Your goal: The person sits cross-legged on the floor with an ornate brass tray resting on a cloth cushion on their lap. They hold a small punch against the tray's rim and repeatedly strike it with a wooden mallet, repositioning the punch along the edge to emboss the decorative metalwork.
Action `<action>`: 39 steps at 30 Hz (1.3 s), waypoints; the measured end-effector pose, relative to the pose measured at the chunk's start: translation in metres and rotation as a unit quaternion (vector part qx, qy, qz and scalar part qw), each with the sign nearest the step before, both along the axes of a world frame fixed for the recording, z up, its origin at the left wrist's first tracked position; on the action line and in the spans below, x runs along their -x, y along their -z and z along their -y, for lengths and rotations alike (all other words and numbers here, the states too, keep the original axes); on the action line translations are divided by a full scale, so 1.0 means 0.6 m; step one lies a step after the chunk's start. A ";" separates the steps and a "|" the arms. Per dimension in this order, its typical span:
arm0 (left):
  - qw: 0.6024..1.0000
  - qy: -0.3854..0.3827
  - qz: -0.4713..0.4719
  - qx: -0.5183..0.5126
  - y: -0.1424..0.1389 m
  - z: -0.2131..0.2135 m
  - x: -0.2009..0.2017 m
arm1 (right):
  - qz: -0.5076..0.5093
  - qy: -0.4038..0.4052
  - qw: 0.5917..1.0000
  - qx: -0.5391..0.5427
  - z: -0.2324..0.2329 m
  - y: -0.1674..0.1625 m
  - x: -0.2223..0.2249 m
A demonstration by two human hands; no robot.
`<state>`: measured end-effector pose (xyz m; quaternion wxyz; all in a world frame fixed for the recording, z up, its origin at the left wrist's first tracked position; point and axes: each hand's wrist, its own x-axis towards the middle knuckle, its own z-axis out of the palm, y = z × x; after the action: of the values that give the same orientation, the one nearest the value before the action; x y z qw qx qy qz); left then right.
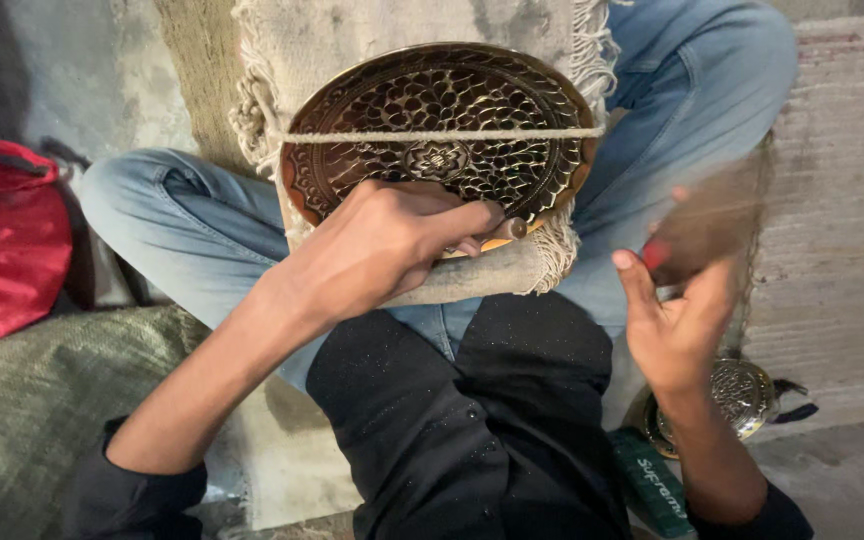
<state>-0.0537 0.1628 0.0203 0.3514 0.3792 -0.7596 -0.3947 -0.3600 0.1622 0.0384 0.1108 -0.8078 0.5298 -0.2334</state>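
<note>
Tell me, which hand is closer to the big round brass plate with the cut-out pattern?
Left. The left hand rests on the lower edge of the round patterned brass plate, gripping a small rod-like tool. The right hand is off to the plate's right, apart from it, holding a blurred red-handled tool.

Left hand (382, 245) fingers curled, knuckles up, forearm extended; right hand (677, 325) raised, motion-blurred, wrist bent

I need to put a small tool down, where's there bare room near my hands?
Free: the sacking below the red bag, left of the left hand; the floor right of the right hand. Crowded: the lap around the plate and near the small plate.
</note>
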 end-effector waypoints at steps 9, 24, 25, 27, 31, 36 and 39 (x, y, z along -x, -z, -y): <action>1.000 0.001 0.013 0.014 -0.009 0.003 0.002 | 0.006 0.041 0.999 -0.004 -0.003 -0.013 -0.015; 0.999 0.012 0.033 0.010 -0.010 0.003 0.000 | -0.065 0.012 0.997 0.028 -0.014 -0.003 0.006; 1.000 0.010 0.018 0.018 -0.010 0.004 0.002 | -0.039 0.026 0.999 0.014 -0.013 -0.008 0.002; 0.999 0.001 -0.012 0.033 -0.010 0.004 0.002 | 0.102 0.076 0.991 -0.040 -0.008 -0.013 -0.008; 1.000 0.004 0.003 0.029 -0.008 0.002 0.000 | 0.408 0.111 0.898 -0.119 -0.005 -0.015 -0.022; 1.000 0.003 0.024 0.016 -0.005 -0.001 -0.004 | -0.118 0.016 0.990 0.069 -0.008 -0.014 -0.009; 0.999 -0.004 -0.018 0.051 -0.004 -0.005 0.000 | -0.033 0.044 0.998 0.019 -0.014 -0.005 0.007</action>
<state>-0.0538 0.1660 0.0225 0.3857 0.3563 -0.7707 -0.3610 -0.3640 0.1707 0.0413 0.0675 -0.7931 0.5635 -0.2210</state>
